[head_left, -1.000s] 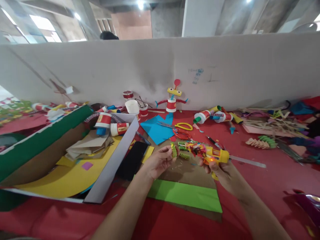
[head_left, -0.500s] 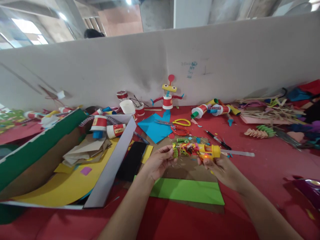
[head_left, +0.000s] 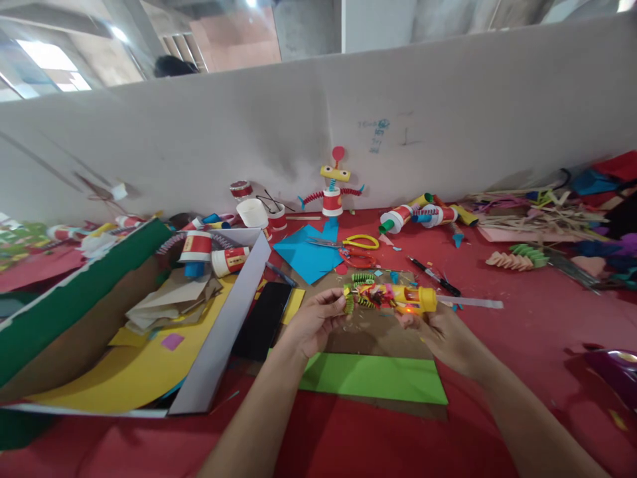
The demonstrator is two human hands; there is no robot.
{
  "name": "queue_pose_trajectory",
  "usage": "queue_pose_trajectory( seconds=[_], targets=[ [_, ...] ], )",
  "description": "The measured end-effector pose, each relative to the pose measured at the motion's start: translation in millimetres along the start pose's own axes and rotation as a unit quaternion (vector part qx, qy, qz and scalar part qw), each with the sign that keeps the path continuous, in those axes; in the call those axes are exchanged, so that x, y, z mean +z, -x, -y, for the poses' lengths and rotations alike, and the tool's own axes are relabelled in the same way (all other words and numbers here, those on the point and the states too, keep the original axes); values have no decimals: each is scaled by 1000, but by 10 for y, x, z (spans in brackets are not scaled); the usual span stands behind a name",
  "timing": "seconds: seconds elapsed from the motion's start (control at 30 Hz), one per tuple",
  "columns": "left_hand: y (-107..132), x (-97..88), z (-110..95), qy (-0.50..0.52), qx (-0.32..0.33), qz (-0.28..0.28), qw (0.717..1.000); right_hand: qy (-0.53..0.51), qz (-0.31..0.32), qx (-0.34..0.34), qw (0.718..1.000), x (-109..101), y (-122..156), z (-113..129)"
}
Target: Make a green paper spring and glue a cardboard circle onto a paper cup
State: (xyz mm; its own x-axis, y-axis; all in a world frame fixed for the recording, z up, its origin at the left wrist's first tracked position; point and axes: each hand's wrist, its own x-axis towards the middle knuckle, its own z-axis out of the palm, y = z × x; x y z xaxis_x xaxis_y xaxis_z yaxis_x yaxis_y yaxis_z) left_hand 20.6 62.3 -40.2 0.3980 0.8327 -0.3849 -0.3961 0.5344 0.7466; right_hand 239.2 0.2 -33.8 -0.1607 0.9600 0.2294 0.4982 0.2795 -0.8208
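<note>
The left hand (head_left: 313, 324) is pinching a small green pleated paper coil (head_left: 348, 303) between thumb and fingertips, just beyond the far edge of the flat green paper sheet (head_left: 378, 380). The right hand (head_left: 445, 335) is gripping a glossy yellow cylindrical tool (head_left: 415, 299). An orange spot is glowing on the tool, and its crumpled multicoloured front end is touching the coil. Both are hovering over matte brown cardboard (head_left: 368, 338) beyond the sheet, which is lying on the red cloth-covered surface (head_left: 522, 345).
</note>
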Motion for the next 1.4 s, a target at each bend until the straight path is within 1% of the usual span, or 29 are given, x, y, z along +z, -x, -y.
queue_pose_trajectory(
  seconds=[0.1, 0.2, 0.37, 0.47, 0.63, 0.77, 0.97, 1.23, 1.4],
  targets=[
    [6, 9, -2, -3, -2, -13, 1000, 25, 7, 2, 1000, -3, 0, 13],
    [8, 9, 1, -3, 1, -10, 1000, 34, 10, 9, 999, -18, -2, 27],
    [-2, 2, -5, 15, 16, -22, 1000, 10, 11, 27, 1000, -48, 6, 64],
    [-12, -7, -7, 13, 22, -26, 999, -4, 10, 20, 1000, -50, 15, 95],
    [-13, -34, 10, 1, 31, -14, 999, -8, 15, 8, 1000, -10, 15, 130],
    [2, -19, 10, -21, 42, -7, 999, 8, 19, 8, 1000, 2, 0, 143],
    [14, 22, -5, -11, 43, -16, 999, 33, 25, 14, 999, -8, 8, 105],
    [24, 16, 12, -18, 44, -17, 999, 75, 22, 22, 997, 1, 30, 43],
    [14, 32, 0, -33, 43, -14, 998, 72, 24, 18, 997, -1, 36, 55]
  ],
)
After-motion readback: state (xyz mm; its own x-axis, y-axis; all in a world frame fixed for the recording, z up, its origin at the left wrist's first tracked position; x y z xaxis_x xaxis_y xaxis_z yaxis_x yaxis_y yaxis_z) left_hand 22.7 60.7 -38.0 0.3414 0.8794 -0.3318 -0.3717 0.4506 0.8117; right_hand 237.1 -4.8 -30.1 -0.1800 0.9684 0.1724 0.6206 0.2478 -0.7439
